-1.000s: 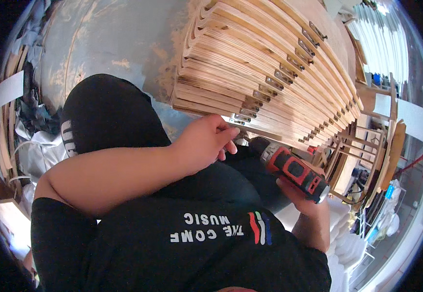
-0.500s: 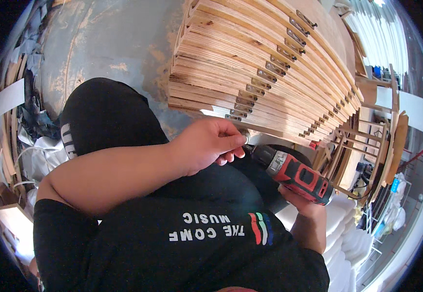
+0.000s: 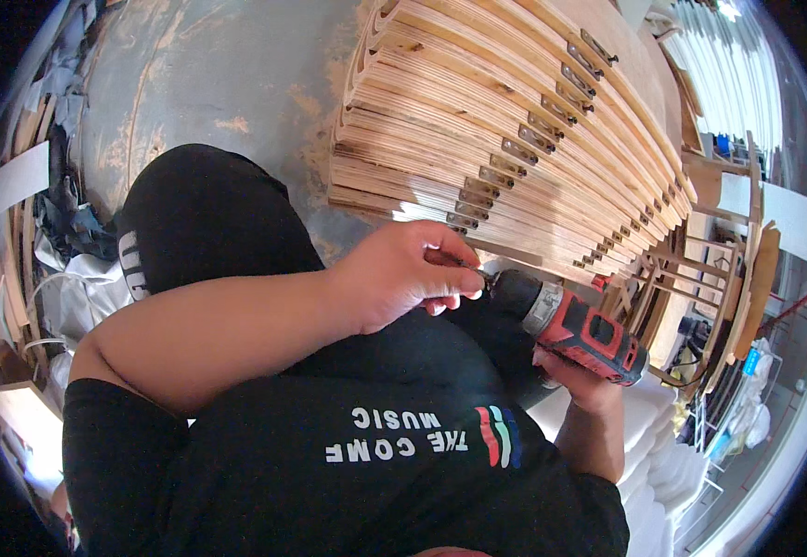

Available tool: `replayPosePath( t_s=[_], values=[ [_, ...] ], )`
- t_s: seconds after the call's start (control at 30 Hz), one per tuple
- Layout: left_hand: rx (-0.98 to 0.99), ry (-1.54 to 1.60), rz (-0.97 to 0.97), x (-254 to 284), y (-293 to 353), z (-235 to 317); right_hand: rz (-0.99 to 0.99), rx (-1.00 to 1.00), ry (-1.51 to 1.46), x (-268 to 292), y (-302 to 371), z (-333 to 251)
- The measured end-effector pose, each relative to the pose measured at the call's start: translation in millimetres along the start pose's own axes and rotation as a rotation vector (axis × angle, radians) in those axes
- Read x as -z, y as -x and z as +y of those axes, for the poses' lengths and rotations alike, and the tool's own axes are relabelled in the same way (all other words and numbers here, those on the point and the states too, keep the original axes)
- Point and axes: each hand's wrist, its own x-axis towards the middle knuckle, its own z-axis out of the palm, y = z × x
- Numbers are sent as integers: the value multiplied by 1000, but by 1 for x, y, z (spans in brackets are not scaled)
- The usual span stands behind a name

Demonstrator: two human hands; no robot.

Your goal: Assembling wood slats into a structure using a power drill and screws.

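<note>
My right hand (image 3: 580, 376) grips a red and black cordless drill (image 3: 593, 339) by its handle, with the chuck pointing left and slightly up. At the tip of the drill, my left hand (image 3: 422, 274) is closed with thumb and forefinger pinched together. Whatever lies in that pinch is too small and hidden to name. Just beyond both hands rises a stack of long curved plywood slats (image 3: 459, 121). Small metal brackets (image 3: 538, 137) with dark screws sit along the slat edges in a slanting row, and a second row (image 3: 635, 223) runs farther right.
A grey, scuffed floor (image 3: 218, 74) spreads at the far left. My bent knee (image 3: 204, 195) is beside the stack. Wooden frames (image 3: 700, 269) stand on the right, above white padded material (image 3: 645, 436). Scrap boards and white sheeting (image 3: 88, 297) lie along the left.
Both hands and the drill have shifted slightly to the right together. The stack appears a little lower and farther right in the picture.
</note>
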Motion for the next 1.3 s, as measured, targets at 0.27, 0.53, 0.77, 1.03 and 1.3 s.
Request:
replayPosePath(
  t_s=[0.27, 0.53, 0.77, 1.03, 1.3],
  values=[
    [131, -892, 92, 7, -5, -8, 82, 83, 71, 8, -16, -27],
    [42, -858, 194, 11, -9, -9, 30, 168, 152, -1, -37, -48],
    [29, -833, 243, 13, -8, -11, 8, 127, 270, -4, -47, -67],
    [-18, -817, 254, 13, -10, -13, -118, 206, 480, 0, -56, -88],
    [-41, -828, 323, 10, -8, -15, -122, 279, 667, -4, -63, -115]
  ],
)
